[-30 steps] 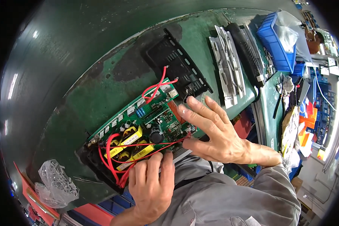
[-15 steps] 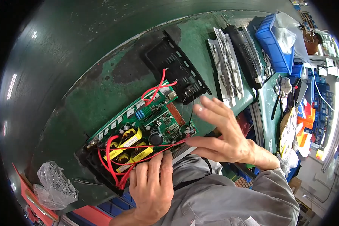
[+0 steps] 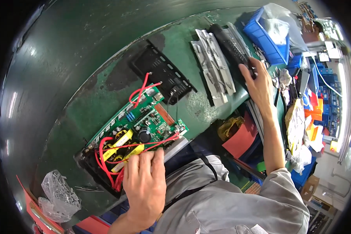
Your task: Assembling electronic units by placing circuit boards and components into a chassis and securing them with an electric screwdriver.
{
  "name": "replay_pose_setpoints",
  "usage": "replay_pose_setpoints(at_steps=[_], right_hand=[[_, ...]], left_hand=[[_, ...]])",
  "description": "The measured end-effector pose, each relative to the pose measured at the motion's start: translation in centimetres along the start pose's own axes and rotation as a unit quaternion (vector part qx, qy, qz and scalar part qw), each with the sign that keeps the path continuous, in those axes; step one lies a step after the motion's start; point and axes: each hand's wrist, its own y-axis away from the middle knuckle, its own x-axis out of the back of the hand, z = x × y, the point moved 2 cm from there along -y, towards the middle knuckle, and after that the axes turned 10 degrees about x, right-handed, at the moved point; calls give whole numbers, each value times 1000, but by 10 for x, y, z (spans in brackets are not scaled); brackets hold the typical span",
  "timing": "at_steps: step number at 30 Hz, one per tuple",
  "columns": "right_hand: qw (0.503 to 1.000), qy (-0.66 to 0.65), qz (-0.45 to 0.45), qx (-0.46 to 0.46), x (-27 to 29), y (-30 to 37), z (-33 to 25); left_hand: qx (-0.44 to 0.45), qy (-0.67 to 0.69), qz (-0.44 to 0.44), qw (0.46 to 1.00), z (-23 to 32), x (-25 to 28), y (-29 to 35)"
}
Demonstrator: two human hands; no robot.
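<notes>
A green circuit board (image 3: 149, 117) with yellow-wrapped transformers (image 3: 119, 144), a black capacitor (image 3: 144, 135) and red wires (image 3: 105, 163) lies at an angle on the bench. My left hand (image 3: 144, 187) has its fingers curled over the board's near edge, beside a silver metal strip (image 3: 176, 150); its thumb is hidden. At the far right, my right hand (image 3: 260, 84) has thumb and fingers around the lower end of a black electric screwdriver (image 3: 226, 42). A black slotted end panel (image 3: 160, 70) lies beyond the board, joined to it by a thin dark wire. A black end piece (image 3: 91, 167) sits at the board's left end.
Silver metal profiles (image 3: 212, 64) lie left of the screwdriver. Behind stands a blue bin (image 3: 261, 37) with plastic bags. A clear bag of small parts (image 3: 58, 191) lies at the front left. Below the bench's right edge is a red sheet (image 3: 241, 136).
My right hand has left the wires at the board's right end and moved right and away to the electric screwdriver. My left hand stays at the board's near edge. The view has shifted right.
</notes>
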Motion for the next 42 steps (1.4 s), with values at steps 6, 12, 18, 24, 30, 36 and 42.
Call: replay_pose_setpoints(at_steps=[6, 12, 18, 24, 30, 36, 42], right_hand=[[998, 34, -6, 57, -17, -28, 7], [990, -90, -35, -99, 14, -2, -2], [647, -713, -18, -271, 57, 93, -43], [654, -685, -145, -285, 45, 199, -92], [686, -598, -367, -194, 16, 243, -129], [786, -512, -323, -123, 23, 278, -131], [752, -560, -324, -123, 22, 276, -137]], left_hand=[[-17, 3, 10, 1000, 2, 6, 1], [-28, -21, 22, 999, 0, 1, 6], [-37, -11, 33, 999, 3, 4, 0], [-32, -22, 21, 999, 8, 1, -1], [-35, -29, 20, 999, 5, -1, 2], [-18, -23, 10, 1000, 7, 0, 1], [-30, -27, 10, 999, 5, 1, 0]])
